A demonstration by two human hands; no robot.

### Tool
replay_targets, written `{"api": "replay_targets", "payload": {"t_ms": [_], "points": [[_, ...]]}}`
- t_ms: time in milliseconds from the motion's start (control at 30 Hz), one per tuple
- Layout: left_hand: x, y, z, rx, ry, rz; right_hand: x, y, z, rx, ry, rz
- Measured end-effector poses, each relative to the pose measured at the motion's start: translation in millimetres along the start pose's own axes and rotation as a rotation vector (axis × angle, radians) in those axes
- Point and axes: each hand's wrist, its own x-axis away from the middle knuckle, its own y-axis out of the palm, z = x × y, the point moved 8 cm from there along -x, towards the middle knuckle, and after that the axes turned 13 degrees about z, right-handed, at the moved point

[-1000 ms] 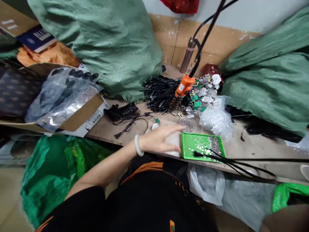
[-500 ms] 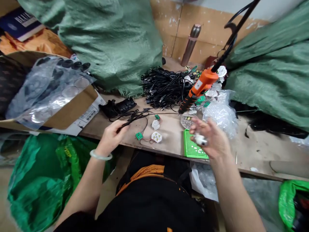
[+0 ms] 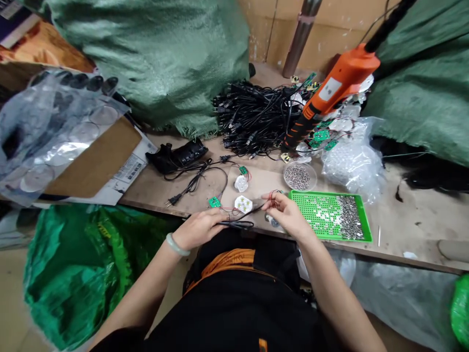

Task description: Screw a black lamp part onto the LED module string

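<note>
My left hand point(image 3: 200, 230) grips a black cable point(image 3: 238, 225) at the table's front edge. My right hand point(image 3: 287, 213) pinches a thin wire point(image 3: 273, 195) with reddish leads, and that wire runs toward the black cable. Just under my right hand lies a small white piece point(image 3: 271, 221), partly hidden. Left of it, two white hexagonal modules point(image 3: 243, 204) and two small green circuit boards point(image 3: 214, 202) lie on a beige sheet point(image 3: 252, 188), joined by thin wires.
A green perforated tray point(image 3: 330, 215) holds metal pieces beside a round dish point(image 3: 299, 177) of the same. An orange electric screwdriver point(image 3: 339, 83) hangs above a black cable heap point(image 3: 252, 117). Green sacks point(image 3: 146, 58) and a plastic bag point(image 3: 351, 164) crowd the back.
Both hands have come together at the table's front edge, now holding the cable and wire. My right hand no longer lifts the white piece over the green tray.
</note>
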Motion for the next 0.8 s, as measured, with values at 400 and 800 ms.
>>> {"api": "replay_targets", "payload": {"t_ms": [400, 800], "points": [[-10.9, -20.5, -60.5, -0.281, 0.116, 0.153, 20.0, 15.7, -7.7, 0.759, -0.678, 0.141], [21.3, -39.8, -73.5, -0.222, 0.069, 0.333, 47.9, -9.0, 5.4, 0.336, -0.484, 0.224]]}}
